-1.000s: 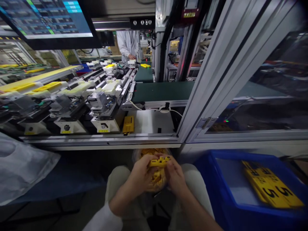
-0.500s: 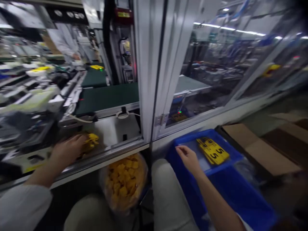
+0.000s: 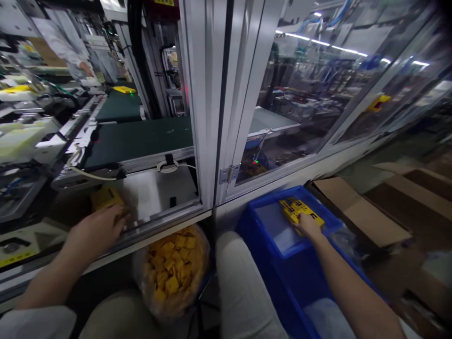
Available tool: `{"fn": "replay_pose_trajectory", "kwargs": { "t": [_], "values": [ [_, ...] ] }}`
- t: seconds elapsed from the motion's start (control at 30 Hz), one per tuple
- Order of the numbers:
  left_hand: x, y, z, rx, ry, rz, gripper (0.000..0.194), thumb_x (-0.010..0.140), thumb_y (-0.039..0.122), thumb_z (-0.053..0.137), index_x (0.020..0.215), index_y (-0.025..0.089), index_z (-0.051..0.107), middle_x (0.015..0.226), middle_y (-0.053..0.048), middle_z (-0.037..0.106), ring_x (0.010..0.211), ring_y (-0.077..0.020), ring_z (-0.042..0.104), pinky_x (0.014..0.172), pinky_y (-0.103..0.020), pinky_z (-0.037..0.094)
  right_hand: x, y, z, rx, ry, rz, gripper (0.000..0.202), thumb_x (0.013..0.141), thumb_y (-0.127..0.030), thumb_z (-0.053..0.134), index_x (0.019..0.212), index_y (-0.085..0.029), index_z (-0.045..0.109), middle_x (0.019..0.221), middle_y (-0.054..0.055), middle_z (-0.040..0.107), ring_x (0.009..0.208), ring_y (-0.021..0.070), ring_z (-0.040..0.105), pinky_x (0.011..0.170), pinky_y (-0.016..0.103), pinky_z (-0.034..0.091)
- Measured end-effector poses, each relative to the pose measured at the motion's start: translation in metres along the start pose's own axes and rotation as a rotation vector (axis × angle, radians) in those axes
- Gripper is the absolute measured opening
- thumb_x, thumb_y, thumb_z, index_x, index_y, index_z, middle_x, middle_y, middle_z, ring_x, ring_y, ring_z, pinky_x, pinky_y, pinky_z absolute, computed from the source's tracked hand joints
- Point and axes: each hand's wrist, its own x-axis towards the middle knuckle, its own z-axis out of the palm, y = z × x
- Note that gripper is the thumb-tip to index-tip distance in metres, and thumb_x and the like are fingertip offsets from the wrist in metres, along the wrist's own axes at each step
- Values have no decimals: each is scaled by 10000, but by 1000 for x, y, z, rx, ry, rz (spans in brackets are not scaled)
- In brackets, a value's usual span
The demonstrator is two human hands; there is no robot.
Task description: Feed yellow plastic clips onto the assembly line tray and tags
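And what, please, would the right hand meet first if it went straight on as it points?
Probably the yellow pieces in the blue bin; the right hand seems to touch them, though depth is unclear.

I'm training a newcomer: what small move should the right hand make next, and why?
Perhaps close the right hand on a yellow part and lift: its fingers are at the part's edge inside the blue bin, but a firm grip isn't visible.

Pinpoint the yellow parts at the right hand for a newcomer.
Find the blue bin beside the right knee. The yellow parts lie inside, partly covered by the right hand. Black markings and larger size set them apart from the bagged yellow pieces.
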Motion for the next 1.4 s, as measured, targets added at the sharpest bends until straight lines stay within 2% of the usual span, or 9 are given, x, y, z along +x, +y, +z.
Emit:
{"fn": "replay_pose_trajectory", "kwargs": {
  "t": [0.23,0.47,0.6,0.73,0.8,0.9,1.03,1.17,1.4],
  "values": [
    [-46,60,43,78,10,159,373,916,460,450,1024,187,682,1068,-141,734,1045,-315,660,982,-441,488,-9,-9,-5,4,-16,55,371,768,-404,706,1044,-162,649,1074,184,701,1014,319,660,848,439,479],
    [-61,95,68,14,125,145,334,924,427,495,1015,163,678,1177,-193,682,1203,-381,585,1056,-588,425,-39,-35,-47,194,165,-26,355,728,-384,690,1006,-192,580,1104,127,576,1001,247,609,876,389,504],
    [-86,147,75,-344,17,10,296,882,420,584,1027,179,673,1142,-146,707,1153,-322,627,1069,-526,447,-109,-102,-72,363,171,-343,403,691,-463,737,977,-238,562,1147,77,527,1041,227,588,955,372,501],
    [-122,195,87,-1041,-242,-381,452,831,476,678,1183,201,610,1148,-107,717,1043,-256,691,945,-425,548,-208,-197,-86,713,-36,-704,386,659,-299,781,975,-219,573,1165,82,490,1056,225,585,928,371,528],
    [-137,195,85,-1279,-125,-599,450,806,496,724,1142,224,602,1067,-60,729,946,-217,709,848,-363,582,-243,-235,-90,786,-168,-835,375,679,-311,796,983,-212,601,1198,98,508,1029,220,600,892,365,538],
    [-151,166,62,-1318,255,-860,337,764,433,798,972,230,629,906,17,730,802,-158,700,753,-284,583,-260,-276,-84,841,-361,-1036,264,873,-384,656,1085,-229,628,1095,57,649,971,182,644,863,317,526],
    [-169,117,20,-1323,537,-1132,91,860,272,722,883,213,657,884,20,746,795,-129,704,748,-249,583,-255,-313,-53,455,-385,-1039,176,927,-288,565,1016,-201,689,1002,78,755,960,219,688,842,324,508],
    [-192,98,4,-1352,560,-1301,68,920,254,650,888,194,647,834,12,744,740,-117,704,708,-242,583,-272,-333,-16,277,-413,-1075,180,721,-180,745,894,-136,733,931,172,777,945,337,713,830,399,519],
    [-225,109,12,-1347,259,-1105,389,677,373,857,932,186,630,894,-40,762,788,-207,733,710,-307,595,-280,-336,-9,349,-345,-1024,190,862,-184,611,982,-136,751,982,159,775,937,258,714,840,351,527]
  ]
}}
